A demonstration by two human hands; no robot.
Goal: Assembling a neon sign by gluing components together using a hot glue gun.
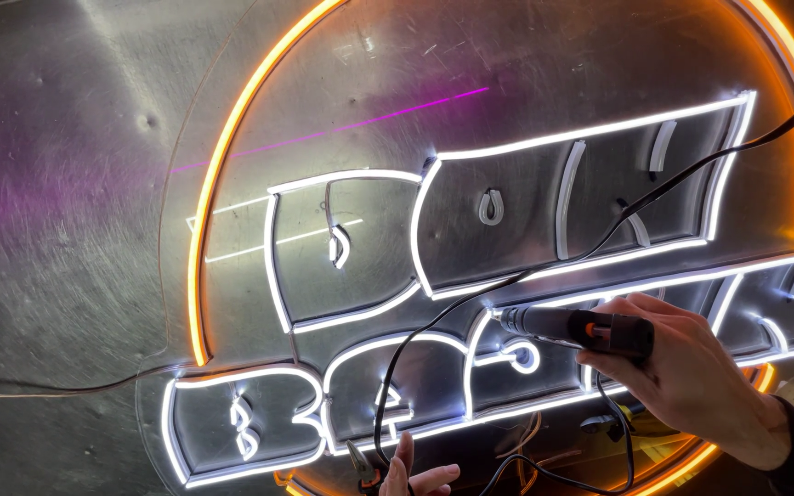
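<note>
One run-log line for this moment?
right hand: grips black rotary tool over lit sign | left hand: beside pliers

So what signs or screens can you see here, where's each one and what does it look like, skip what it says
Neon sign: fills most of the view, lying on a scratched metal surface; clear round backing, orange glowing ring around white-lit outlined panels.
Right hand holds a black soldering tool with an orange band against the sign's lower right.
Left hand at the bottom edge.
No screens, packages or labels.
</note>
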